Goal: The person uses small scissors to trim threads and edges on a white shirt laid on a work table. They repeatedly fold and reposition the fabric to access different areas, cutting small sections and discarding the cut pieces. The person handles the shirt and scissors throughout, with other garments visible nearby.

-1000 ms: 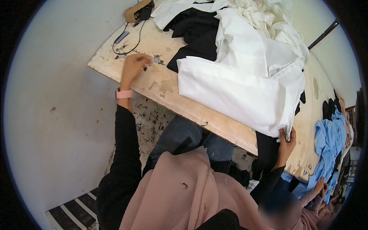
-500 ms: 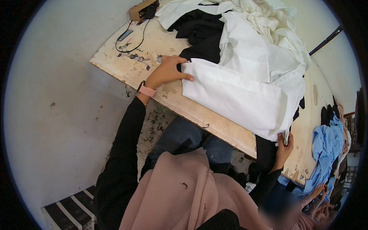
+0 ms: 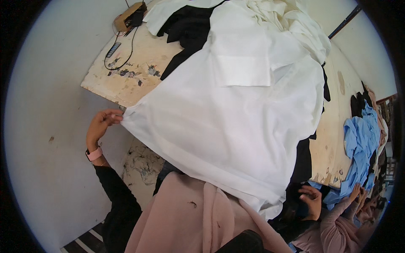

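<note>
My left hand point(image 3: 102, 125), with a pink band at the wrist, is closed on the left corner of a white garment point(image 3: 223, 135), which is spread out from the tabletop point(image 3: 97, 80) over the front edge toward my body. My right hand point(image 3: 310, 200) is open beside the garment's lower right side, its fingers curved and apart, in front of black cloth point(image 3: 299, 160) hanging at that side.
More white fabric point(image 3: 287, 21) and black cloth point(image 3: 185, 29) are heaped at the back. A cardboard box point(image 3: 128, 17) with a cable and a remote point(image 3: 114, 49) lies back left. At right are blue garments point(image 3: 358, 147) and a co-worker's hands point(image 3: 356, 192). A wall point(image 3: 50, 105) borders the left.
The folded white garment has been opened out and drawn toward my body. My left hand has moved down and left with its corner. My right hand has let go and moved lower.
</note>
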A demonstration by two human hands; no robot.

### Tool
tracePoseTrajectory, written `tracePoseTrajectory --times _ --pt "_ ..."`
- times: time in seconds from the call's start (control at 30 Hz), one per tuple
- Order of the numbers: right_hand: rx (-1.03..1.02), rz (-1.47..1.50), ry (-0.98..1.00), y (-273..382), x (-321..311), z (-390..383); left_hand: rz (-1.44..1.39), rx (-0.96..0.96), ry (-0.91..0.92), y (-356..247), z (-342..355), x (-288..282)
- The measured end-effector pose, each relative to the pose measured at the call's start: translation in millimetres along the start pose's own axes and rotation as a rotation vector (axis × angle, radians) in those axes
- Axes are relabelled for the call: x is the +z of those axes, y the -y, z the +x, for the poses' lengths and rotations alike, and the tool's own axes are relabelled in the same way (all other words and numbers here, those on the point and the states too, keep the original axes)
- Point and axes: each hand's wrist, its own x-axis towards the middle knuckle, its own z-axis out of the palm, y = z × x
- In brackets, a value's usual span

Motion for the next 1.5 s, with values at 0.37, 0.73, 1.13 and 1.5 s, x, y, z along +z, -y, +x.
tracePoseTrajectory --times 0.37,0.73,1.13,1.5 --pt "-0.664 -0.299 -0.056 76.9 157.1 81.3 0.699 0.566 -0.606 -67.0 22.2 97.3" --pt "-0.524 -0.473 0.254 113.6 161.6 60.1 0.524 0.409 -0.472 -81.5 -46.3 91.0" --pt "-1.163 -0.743 0.022 184.3 320.9 152.8 0.188 0.303 0.062 -176.1 -23.7 173.6" --pt "-0.621 -0.236 -0.233 155.3 280.9 155.7 -0.016 0.767 -0.408 -179.9 -33.0 172.3"
